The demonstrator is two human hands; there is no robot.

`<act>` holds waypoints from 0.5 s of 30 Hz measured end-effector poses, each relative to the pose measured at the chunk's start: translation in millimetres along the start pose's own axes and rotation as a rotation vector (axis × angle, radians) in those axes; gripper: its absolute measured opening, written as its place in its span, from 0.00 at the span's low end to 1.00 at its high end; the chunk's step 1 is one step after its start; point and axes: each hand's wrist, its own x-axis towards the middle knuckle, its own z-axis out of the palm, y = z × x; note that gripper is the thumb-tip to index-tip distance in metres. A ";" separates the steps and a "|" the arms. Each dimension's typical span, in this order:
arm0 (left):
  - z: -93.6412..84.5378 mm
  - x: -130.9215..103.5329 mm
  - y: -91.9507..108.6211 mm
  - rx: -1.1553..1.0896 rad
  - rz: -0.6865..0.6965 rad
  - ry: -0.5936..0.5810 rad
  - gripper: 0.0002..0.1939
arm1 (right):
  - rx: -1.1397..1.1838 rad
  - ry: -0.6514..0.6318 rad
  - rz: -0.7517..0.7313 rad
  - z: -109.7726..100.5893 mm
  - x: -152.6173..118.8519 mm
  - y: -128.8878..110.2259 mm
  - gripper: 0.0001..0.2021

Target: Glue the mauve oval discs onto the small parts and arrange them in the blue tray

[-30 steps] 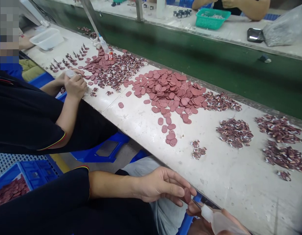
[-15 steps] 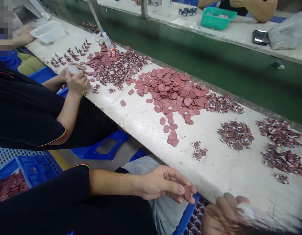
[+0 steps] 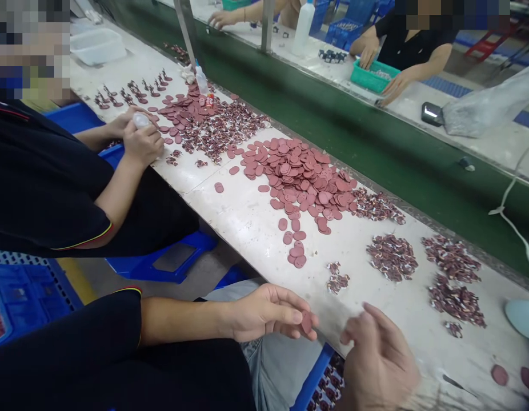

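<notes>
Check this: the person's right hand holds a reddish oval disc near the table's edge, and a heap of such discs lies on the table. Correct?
Wrong hand: the head view shows the left hand holding the reddish oval disc. It is near the edge of the table, and a heap of such discs does lie there.

The left forearm (image 3: 185, 321) is lying almost level at the near side, its left hand (image 3: 267, 313) pinching between thumb and slightly bent fingers. Farther right, the right hand (image 3: 378, 357) is appearing blurred, its fingers pointing leftward, loosely curled.
</notes>
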 end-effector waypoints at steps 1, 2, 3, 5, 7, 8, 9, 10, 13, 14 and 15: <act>0.7 -1.0 1.7 0.000 0.005 -0.006 0.18 | -0.030 -0.003 0.001 3.5 7.4 -7.1 0.37; 1.6 -2.0 3.3 0.002 0.010 -0.011 0.18 | -0.073 -0.009 0.007 7.2 14.3 -14.8 0.35; 2.3 -3.0 4.7 0.006 0.014 -0.014 0.18 | -0.121 -0.017 0.015 10.8 20.3 -22.4 0.34; 3.0 -4.4 6.7 0.010 0.020 -0.008 0.17 | -0.205 -0.033 0.033 15.9 28.2 -34.8 0.31; 1.8 -5.0 7.5 0.005 0.018 0.006 0.18 | -0.235 -0.059 0.048 16.2 30.3 -40.4 0.28; 0.6 -5.1 7.5 -0.002 0.017 0.011 0.18 | -0.243 -0.079 0.052 14.1 29.4 -40.3 0.27; -0.9 -4.9 7.4 -0.011 0.015 0.013 0.18 | -0.261 -0.109 0.054 10.8 27.1 -38.6 0.25; -2.5 -4.6 7.2 -0.016 0.017 0.013 0.19 | -0.276 -0.144 0.052 6.6 23.7 -35.5 0.25; -6.4 -2.8 6.3 -0.021 0.038 0.017 0.19 | -0.162 -0.174 0.082 -6.1 5.5 -22.9 0.24; -7.1 -1.9 5.7 -0.020 0.044 0.018 0.19 | -0.034 -0.137 0.101 -8.8 -3.3 -19.1 0.24; -7.3 -0.7 4.7 -0.016 0.048 0.020 0.19 | 0.120 -0.080 0.113 -10.3 -13.3 -16.2 0.22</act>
